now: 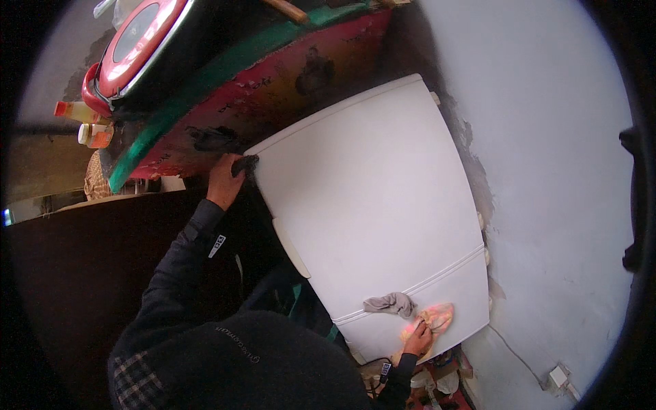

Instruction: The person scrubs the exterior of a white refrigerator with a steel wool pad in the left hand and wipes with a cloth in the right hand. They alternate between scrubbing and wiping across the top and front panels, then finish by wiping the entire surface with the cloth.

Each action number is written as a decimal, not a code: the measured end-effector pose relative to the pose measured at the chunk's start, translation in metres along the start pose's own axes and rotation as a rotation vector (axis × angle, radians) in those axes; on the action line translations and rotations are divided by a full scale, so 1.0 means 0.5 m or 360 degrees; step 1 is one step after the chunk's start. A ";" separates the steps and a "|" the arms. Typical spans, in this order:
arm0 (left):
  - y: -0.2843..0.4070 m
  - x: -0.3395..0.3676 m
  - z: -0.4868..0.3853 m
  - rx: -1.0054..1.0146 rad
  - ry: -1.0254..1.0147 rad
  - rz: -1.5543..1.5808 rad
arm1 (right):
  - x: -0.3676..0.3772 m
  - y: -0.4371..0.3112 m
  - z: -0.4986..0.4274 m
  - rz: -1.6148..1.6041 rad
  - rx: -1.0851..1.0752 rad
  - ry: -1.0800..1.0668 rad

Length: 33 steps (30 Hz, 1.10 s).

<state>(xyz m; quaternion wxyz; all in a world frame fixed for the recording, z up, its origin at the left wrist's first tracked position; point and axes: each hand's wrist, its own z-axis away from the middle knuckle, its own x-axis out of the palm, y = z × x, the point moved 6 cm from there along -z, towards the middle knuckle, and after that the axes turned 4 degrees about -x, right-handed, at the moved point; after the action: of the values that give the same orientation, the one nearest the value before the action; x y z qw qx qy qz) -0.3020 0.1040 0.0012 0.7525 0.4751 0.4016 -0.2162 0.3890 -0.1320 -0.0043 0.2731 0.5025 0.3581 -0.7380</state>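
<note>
A white cabinet-like appliance, probably a chest freezer or refrigerator, fills the middle of the view. My left hand is at its upper left corner, shut on a dark scrubbing pad or rag. Near the appliance's lower end, my right hand holds a pink and yellow cloth against the white surface. A crumpled grey cloth lies close by, across the double seam, just up and left of the pink and yellow one.
At upper left, a red-lidded cooker, a bottle and a jar stand beyond a green-edged red panel. A pale wall runs along the right, with a cord and socket. Bags and clutter lie below.
</note>
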 end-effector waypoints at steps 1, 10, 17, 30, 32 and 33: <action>0.002 -0.005 -0.001 0.0113 0.0036 0.0010 | 0.002 0.004 0.000 0.0027 0.0005 -0.0004; 0.106 0.022 -0.128 0.0742 -0.0055 -0.0249 | 0.001 0.009 0.003 0.0130 0.0097 -0.0024; 0.327 0.131 -0.293 0.0760 -0.0433 -0.0257 | 0.011 0.008 0.006 0.0098 -0.0046 0.0138; 0.669 0.335 -0.474 0.1100 -0.0325 -0.0059 | 0.004 -0.012 0.014 0.0362 0.0005 0.0170; 0.703 0.355 -0.491 0.1164 -0.0249 -0.0013 | 0.004 -0.017 0.011 0.0289 -0.0037 0.0178; 0.715 0.365 -0.496 0.1199 -0.0233 0.0001 | 0.005 -0.016 0.011 0.0257 -0.0021 0.0178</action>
<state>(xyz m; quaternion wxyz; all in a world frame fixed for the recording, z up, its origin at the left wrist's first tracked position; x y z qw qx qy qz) -0.0416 0.4977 -0.0089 0.5520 0.7016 0.2390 -0.3819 0.3792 -0.1316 -0.0032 0.3147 0.5683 0.3361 -0.6820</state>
